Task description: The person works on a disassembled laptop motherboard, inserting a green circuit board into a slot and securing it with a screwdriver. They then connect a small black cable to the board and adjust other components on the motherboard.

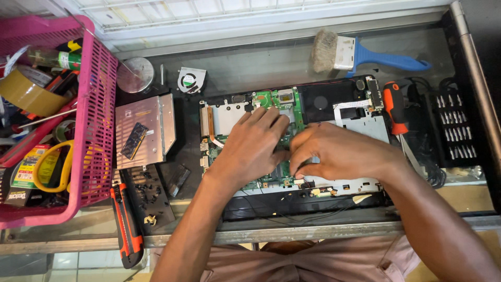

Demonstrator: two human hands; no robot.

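Note:
An opened laptop base lies on the glass counter with its green circuit board exposed. My left hand rests flat on the board, fingers bent and pointing right. My right hand lies beside it, fingertips pinched down on a small part of the board near the middle. What the fingers pinch is hidden. Both hands touch each other over the board's centre.
A pink basket of tape, scissors and bottles stands at the left. A metal drive caddy holds a memory stick. A small fan, a blue-handled brush, an orange screwdriver, a bit set and an orange utility knife lie around.

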